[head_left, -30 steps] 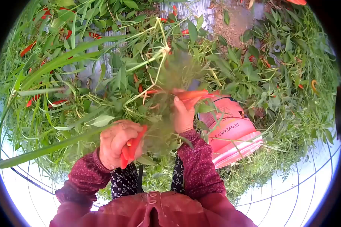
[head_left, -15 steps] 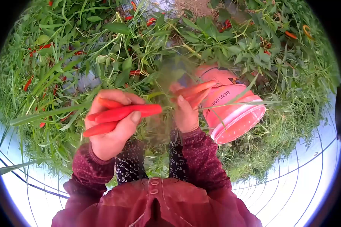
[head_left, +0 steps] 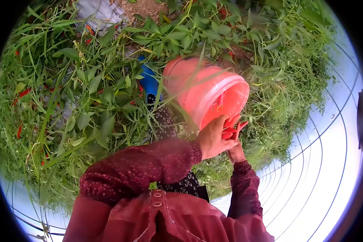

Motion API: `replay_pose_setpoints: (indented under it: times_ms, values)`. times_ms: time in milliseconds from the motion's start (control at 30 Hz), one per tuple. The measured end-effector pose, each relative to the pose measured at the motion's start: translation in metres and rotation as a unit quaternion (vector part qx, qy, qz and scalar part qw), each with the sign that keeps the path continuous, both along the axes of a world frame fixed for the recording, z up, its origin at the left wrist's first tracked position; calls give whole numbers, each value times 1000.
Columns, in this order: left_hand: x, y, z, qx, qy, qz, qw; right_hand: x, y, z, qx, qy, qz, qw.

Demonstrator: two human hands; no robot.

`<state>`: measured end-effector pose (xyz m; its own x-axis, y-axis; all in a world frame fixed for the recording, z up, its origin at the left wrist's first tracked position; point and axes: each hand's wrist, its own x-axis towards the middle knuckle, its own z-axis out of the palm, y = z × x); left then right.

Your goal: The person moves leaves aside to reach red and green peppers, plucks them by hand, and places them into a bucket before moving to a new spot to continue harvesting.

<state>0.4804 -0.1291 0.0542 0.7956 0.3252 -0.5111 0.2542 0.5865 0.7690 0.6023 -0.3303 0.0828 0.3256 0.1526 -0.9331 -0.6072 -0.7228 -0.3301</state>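
Note:
My left hand (head_left: 213, 139) has crossed in front of my body and is closed around several red chili peppers (head_left: 229, 133) at the mouth of the pink bucket (head_left: 185, 86). Just beside it, my right hand (head_left: 236, 152) is closed on red peppers too, its fingers partly hidden behind the left hand. The two hands touch or nearly touch. Tilted among the plants, the bucket has its opening turned towards me, and a few peppers (head_left: 218, 105) show inside it.
Dense green pepper plants (head_left: 97, 84) and long grass surround me, with red peppers hanging on the left. A blue boot (head_left: 149, 78) stands beside the bucket. Grey plastic sheeting (head_left: 101, 14) and bare soil (head_left: 143, 10) show at the top.
Both hands, holding peppers, have moved right and come together at the bucket's mouth. My view has turned, and the bucket now appears nearer the middle with its inside showing.

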Motion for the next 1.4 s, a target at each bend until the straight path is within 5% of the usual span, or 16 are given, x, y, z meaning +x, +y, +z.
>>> replay_pose_setpoints:
  times_ms: [67, 200, 300, 367, 400, 500, 567, 633, 700, 767, 833, 900, 1100, 1167, 1300, 1400]
  values:
    - [22, -18, -16, 57, 19, 7, 998, 11, 8, -22, -9, -39, 120, 992]
    - [-6, 13, -30, 20, -38, -113, 993, 7, 14, -63, -42, -134, 38, 989]
    - [-59, 94, -38, 56, -45, -4, 997, -33, 85, -53, -21, -285, 41, 957]
    - [-88, 140, -68, 177, 75, 86, 978, -58, 125, -42, 80, -272, 138, 949]
    - [-103, 164, -82, 93, 112, 154, 977, -77, 155, -32, 119, -216, 143, 959]
    - [-165, 226, -148, 288, 231, 250, 895, -143, 225, -34, 215, -87, 164, 959]
    - [-204, 251, -183, 412, 390, 143, 811, -185, 252, -55, 218, 24, 189, 957]
    - [-231, 251, -225, 426, 390, 60, 814, -219, 273, -86, 282, 10, 257, 924]
    - [-249, 238, -270, 517, 364, -162, 758, -255, 285, -113, 257, 80, 111, 957]
    - [-244, 222, -283, 267, 381, -281, 840, -283, 276, -141, 240, 126, 51, 961]
    - [-252, 160, -339, 154, 410, -155, 885, -302, 255, -164, 198, 71, 270, 940]
    - [-258, 136, -334, 207, 360, -194, 889, -310, 242, -183, 210, -56, 569, 793]
    - [-265, 189, -317, 316, 259, -238, 881, -316, 270, -182, 204, -34, 673, 710]
    - [-247, 232, -300, 322, 315, -464, 763, -315, 272, -183, 230, -56, 673, 701]
    - [-219, 290, -302, 451, 385, -347, 727, -314, 270, -181, 243, -76, 664, 703]
    - [-194, 315, -330, 477, 378, -226, 761, -320, 264, -182, 264, 7, 662, 701]
